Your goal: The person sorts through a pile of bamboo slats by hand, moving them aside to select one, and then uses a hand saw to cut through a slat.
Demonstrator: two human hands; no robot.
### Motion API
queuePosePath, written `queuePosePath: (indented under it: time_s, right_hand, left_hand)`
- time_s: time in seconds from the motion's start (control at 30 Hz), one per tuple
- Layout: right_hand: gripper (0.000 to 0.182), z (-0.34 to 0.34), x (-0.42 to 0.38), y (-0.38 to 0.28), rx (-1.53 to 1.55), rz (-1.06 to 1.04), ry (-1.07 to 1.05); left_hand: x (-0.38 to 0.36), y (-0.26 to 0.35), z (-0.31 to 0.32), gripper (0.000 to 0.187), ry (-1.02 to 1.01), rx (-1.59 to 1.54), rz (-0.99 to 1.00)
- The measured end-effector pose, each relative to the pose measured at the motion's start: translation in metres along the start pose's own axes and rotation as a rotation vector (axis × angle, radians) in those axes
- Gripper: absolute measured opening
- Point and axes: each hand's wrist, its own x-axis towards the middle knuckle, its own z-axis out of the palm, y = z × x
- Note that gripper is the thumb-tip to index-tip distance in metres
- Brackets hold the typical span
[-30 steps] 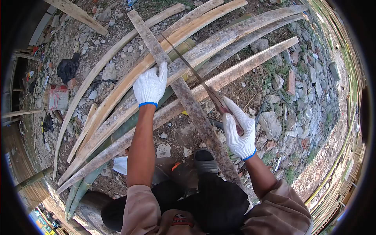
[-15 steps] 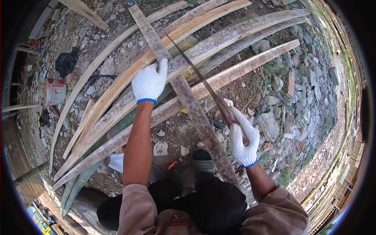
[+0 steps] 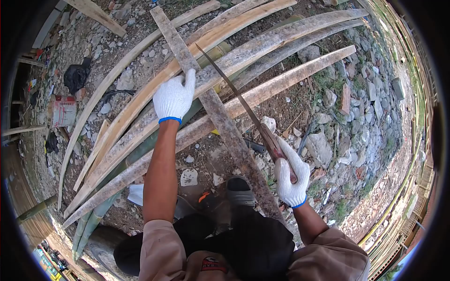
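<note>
My right hand, in a white knit glove, is closed round the wooden handle of a handsaw. The long narrow blade points up and left, lying across a mottled wooden plank beside a crosswise board. Also gloved in white, my left hand grips that mottled plank left of the blade, its thumb up against the crosswise board. Its fingertips are hidden. Other long planks lie close by, including a pale one beyond my left hand and a speckled one nearer me.
Green bamboo poles lie under the planks at the lower left. Rubble and stones cover the ground at right. A red-and-white container and a black plastic bag are at left. My sandalled foot is beside the crosswise board.
The handsaw and my right hand have shifted slightly down toward me. My left hand keeps its hold on the plank, and the whole view has shifted a little.
</note>
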Motion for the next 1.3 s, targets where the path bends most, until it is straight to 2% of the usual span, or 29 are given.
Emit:
queuePosePath:
  time_s: [0.1,0.17,0.23,0.3,0.37,0.5,0.53,0.63,0.7,0.77,0.8,0.87,0.97,1.03,1.07,1.2,1.27,1.3]
  right_hand:
    - [0.042,0.04,0.05,0.006,0.174,0.013,0.05]
    - [0.04,0.08,0.098,0.008,0.275,-0.102,0.103]
    - [0.038,0.091,0.122,-0.007,0.273,-0.068,0.056]
    - [0.039,0.082,0.11,-0.004,0.275,-0.12,0.074]
    - [0.042,0.046,0.07,-0.005,0.129,0.045,-0.048]
    - [0.045,-0.004,0.0,-0.001,-0.009,-0.043,-0.024]
    - [0.045,-0.006,-0.005,0.002,0.018,0.019,-0.034]
    - [0.042,0.026,0.035,0.0,0.166,-0.007,0.037]
    - [0.039,0.06,0.084,-0.002,0.15,0.079,-0.021]
    - [0.037,0.093,0.123,-0.009,0.276,-0.12,0.087]
    - [0.037,0.092,0.129,-0.009,0.305,-0.093,0.066]
    - [0.039,0.085,0.116,0.002,0.307,-0.084,0.06]
    - [0.045,0.035,0.042,0.012,0.057,-0.056,0.033]
    - [0.047,-0.001,0.001,0.007,0.014,0.085,-0.065]
    - [0.047,-0.008,-0.006,0.005,0.005,0.048,-0.058]
    - [0.041,0.02,0.036,0.011,0.042,-0.085,0.04]
    - [0.038,0.054,0.079,-0.001,0.197,0.085,0.004]
    - [0.038,0.085,0.099,0.009,0.353,-0.099,0.134]
  left_hand:
    - [0.0,0.005,-0.003,0.074,-0.002,-0.002,-0.015]
    - [0.0,0.004,-0.005,0.074,-0.01,-0.008,-0.024]
    - [0.002,-0.001,-0.007,0.074,-0.021,-0.016,-0.009]
    - [-0.001,-0.002,-0.008,0.074,-0.041,-0.031,0.016]
    - [0.001,-0.001,-0.01,0.074,-0.055,-0.022,0.011]
    - [0.0,0.0,-0.005,0.072,-0.015,-0.033,0.013]
    - [-0.002,0.0,-0.005,0.072,-0.015,-0.031,0.006]
    - [-0.001,0.008,-0.005,0.072,-0.009,-0.005,-0.014]
    - [0.0,0.005,-0.006,0.073,-0.021,-0.014,-0.018]
    - [0.001,0.001,-0.009,0.073,-0.007,-0.03,-0.001]
    - [-0.001,-0.001,-0.009,0.073,-0.009,-0.047,0.02]
    - [-0.005,-0.001,-0.009,0.073,-0.021,-0.046,0.017]
    - [0.001,-0.002,-0.007,0.073,-0.015,-0.044,0.003]
    - [0.0,-0.003,-0.004,0.073,-0.009,-0.047,0.018]
    - [-0.003,-0.003,-0.003,0.073,-0.025,-0.044,0.005]
    - [0.0,0.004,-0.006,0.073,-0.025,-0.006,-0.022]
    - [-0.002,0.004,-0.005,0.073,-0.029,0.0,-0.013]
    - [-0.002,0.001,-0.004,0.073,-0.01,-0.01,0.007]
